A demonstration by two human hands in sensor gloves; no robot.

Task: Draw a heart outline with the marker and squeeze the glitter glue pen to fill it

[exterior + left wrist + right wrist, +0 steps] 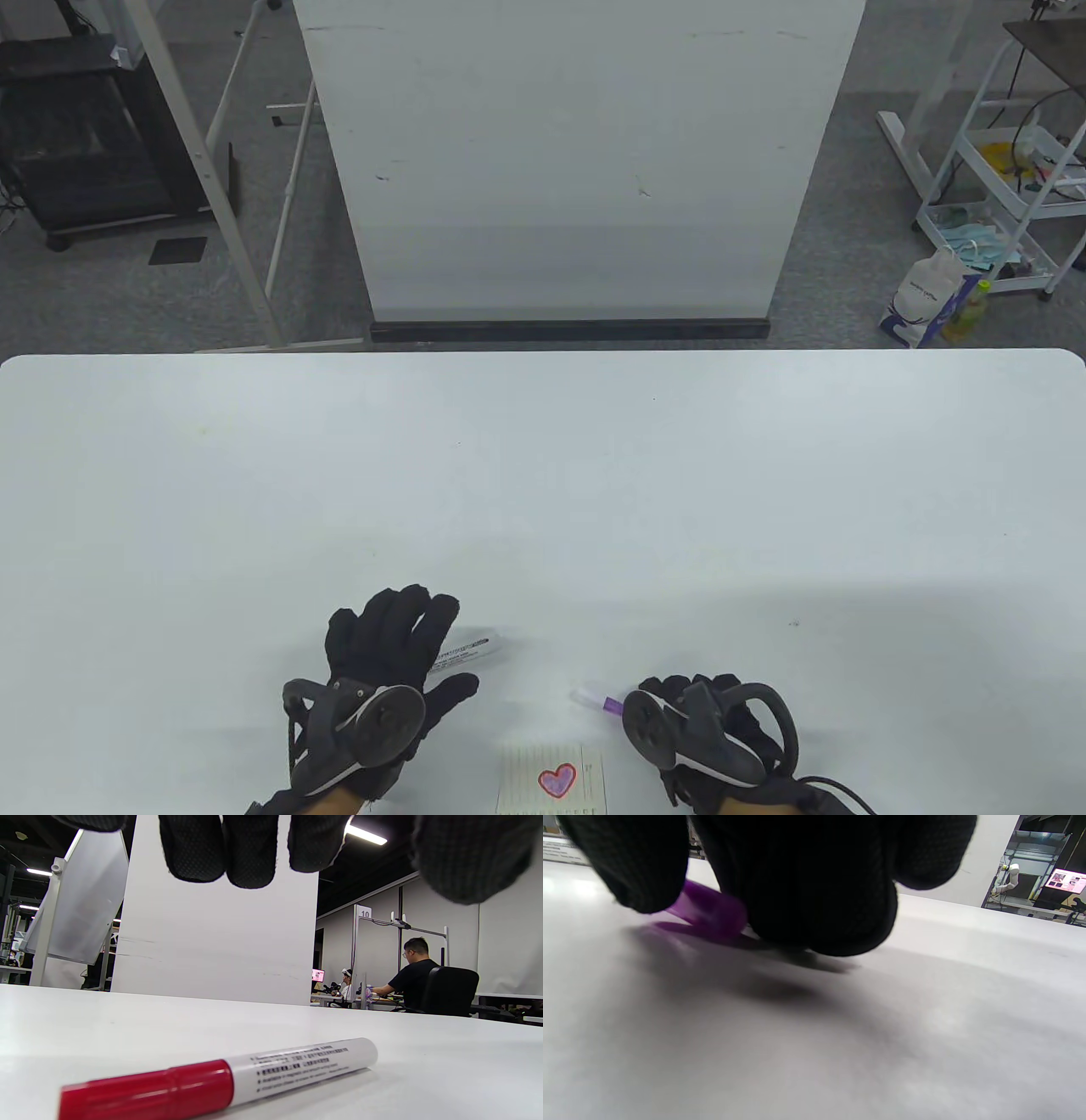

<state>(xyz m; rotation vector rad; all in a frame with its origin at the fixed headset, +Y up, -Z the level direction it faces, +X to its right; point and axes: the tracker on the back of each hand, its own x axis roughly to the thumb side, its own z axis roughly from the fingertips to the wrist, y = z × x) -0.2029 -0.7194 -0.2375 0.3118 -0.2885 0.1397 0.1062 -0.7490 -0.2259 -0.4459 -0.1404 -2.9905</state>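
Note:
A small lined paper (517,777) with a red-outlined heart (556,779) filled in purple lies at the table's front edge between my hands. The marker (468,650) lies flat on the table to the paper's upper left. In the left wrist view the marker (237,1079) shows a red cap and a white barrel. My left hand (399,645) hovers over it with straight, spread fingers (250,853) that do not touch it. My right hand (679,692) rests low on the table, its fingers (818,891) curled round the purple glitter glue pen (598,700) (708,910), whose clear tip sticks out to the left.
The white table (543,492) stretches wide beyond the hands. A white board (577,161) stands past the far edge. A cart (1010,170) and a bag are on the floor at the far right. A person sits at a distant desk (413,980).

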